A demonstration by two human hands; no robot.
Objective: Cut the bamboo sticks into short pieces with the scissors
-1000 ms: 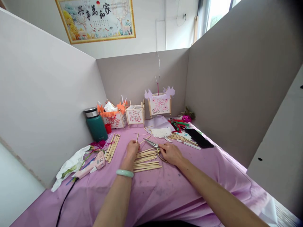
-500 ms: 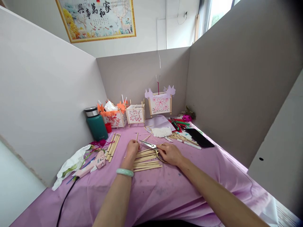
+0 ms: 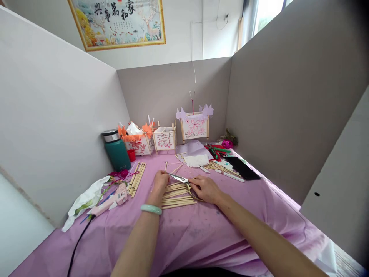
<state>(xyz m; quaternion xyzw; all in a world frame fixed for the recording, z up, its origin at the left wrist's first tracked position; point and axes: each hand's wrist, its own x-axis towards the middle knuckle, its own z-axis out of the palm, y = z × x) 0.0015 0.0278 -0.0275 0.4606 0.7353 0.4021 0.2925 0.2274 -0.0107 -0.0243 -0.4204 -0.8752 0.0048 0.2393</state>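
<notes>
From left grip (image 3: 159,184), stick (image 3: 166,167) juts out; right grip (image 3: 205,188) holds scissors (image 3: 183,179).

The right hand (image 3: 206,188) covers part of the handles of the scissors (image 3: 179,178). Left of the scissors, the left hand (image 3: 161,182) hides the lower end of 1 raised stick (image 3: 166,167); whether the blade tips touch it is too small to tell. Nearer than the scissors, that hand and wrist hide the left ends of the loose sticks (image 3: 179,202). Far beyond the scissors, the framed picture (image 3: 121,30) is cut off at the top, its smallest characters unreadable.
</notes>
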